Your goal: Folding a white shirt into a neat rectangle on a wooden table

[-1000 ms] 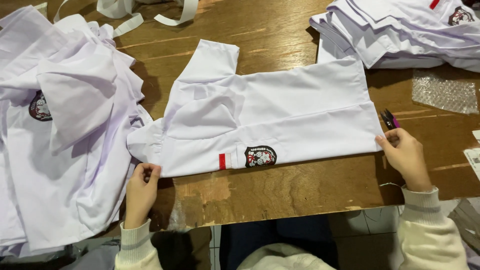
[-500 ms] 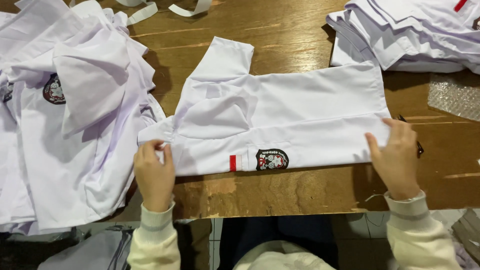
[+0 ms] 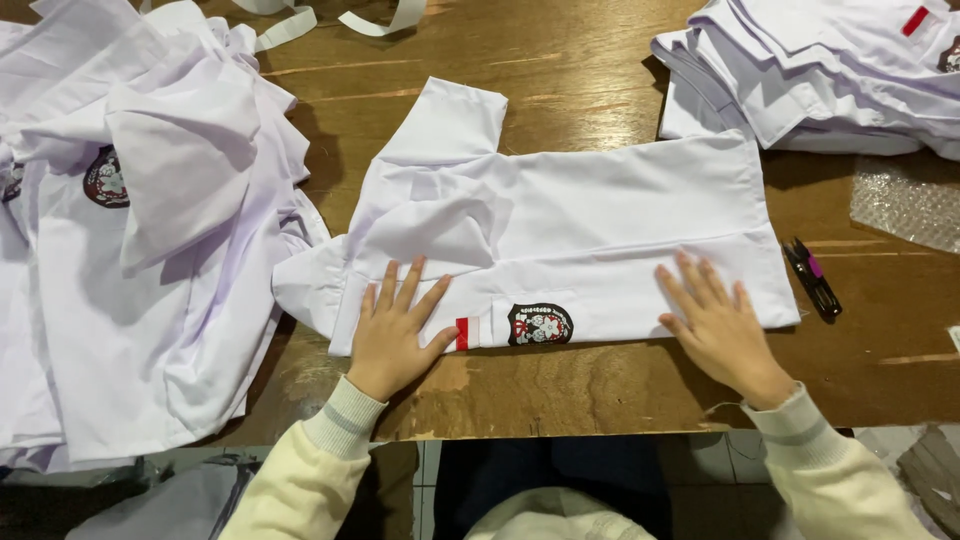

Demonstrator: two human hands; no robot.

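The wooden counter point(image 3: 600, 50) carries a folded white shirt point(image 3: 600, 220) near its front edge, between a loose heap of shirts point(image 3: 130, 250) at the left edge and a neat stack point(image 3: 830, 70) at the back right corner. The left hand point(image 3: 395, 335) and right hand point(image 3: 715, 325) lie flat and spread on the fold, each grip fully open, clasping nothing. If the palms slide unevenly, the fold may skew or slip over the edge, I think. A round dark badge point(image 3: 540, 324) sits beside a small red tab point(image 3: 462, 333); small snips point(image 3: 812, 278) lie close to the hem.
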